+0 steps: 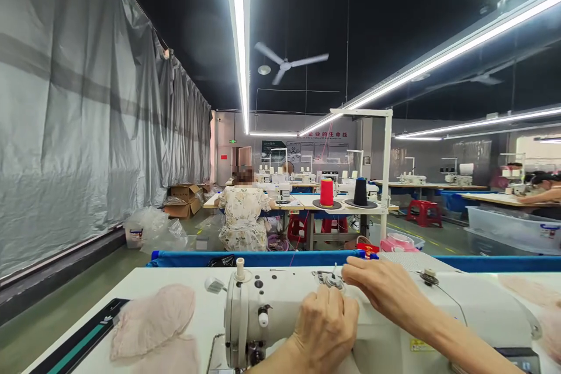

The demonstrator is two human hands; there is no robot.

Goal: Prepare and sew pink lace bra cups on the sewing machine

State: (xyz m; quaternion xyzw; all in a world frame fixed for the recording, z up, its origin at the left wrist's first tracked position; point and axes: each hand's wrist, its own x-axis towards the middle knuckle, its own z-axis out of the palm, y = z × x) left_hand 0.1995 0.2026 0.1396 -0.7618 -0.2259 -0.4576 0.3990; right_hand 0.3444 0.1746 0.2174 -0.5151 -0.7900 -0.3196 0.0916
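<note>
A white sewing machine [280, 298] fills the bottom of the head view. My left hand [324, 327] rests on top of its arm with the fingers curled shut, right by the thread guide [331, 279]. My right hand [385, 289] reaches in from the right, fingers pinched together at the same thread guide; whatever they hold is too thin to make out. Pale pink fabric pieces [153, 318] lie on the table left of the machine.
A red thread cone [326, 192] and a black thread cone [360, 191] stand on a thread rack ahead. A person in a floral dress [242, 216] sits at the table beyond. A grey curtain [87, 128] lines the left wall. Cardboard boxes [184, 200] are stacked by it.
</note>
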